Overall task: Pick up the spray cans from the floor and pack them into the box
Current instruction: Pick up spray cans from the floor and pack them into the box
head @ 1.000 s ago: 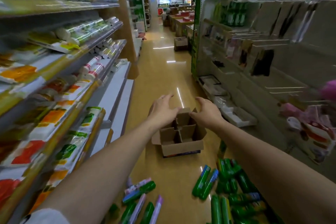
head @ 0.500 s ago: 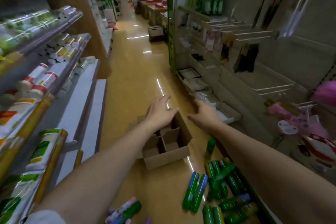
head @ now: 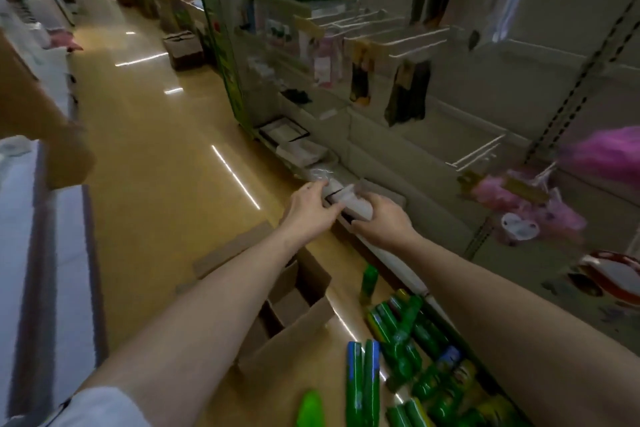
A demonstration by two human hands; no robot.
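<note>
Spray cans lie heaped on the floor beside the open divided box. Both arms cross above it; left hand and right hand, fingers loosely spread, hold nothing at the shelf base.

There is one view only, from a wide-angle camera on the person's head, looking forward and down along a shop aisle. Both forearms stretch away from the lens, the box and the spray cans lie near on the floor, and the shelves climb the right side. The picture is blurred.
</note>
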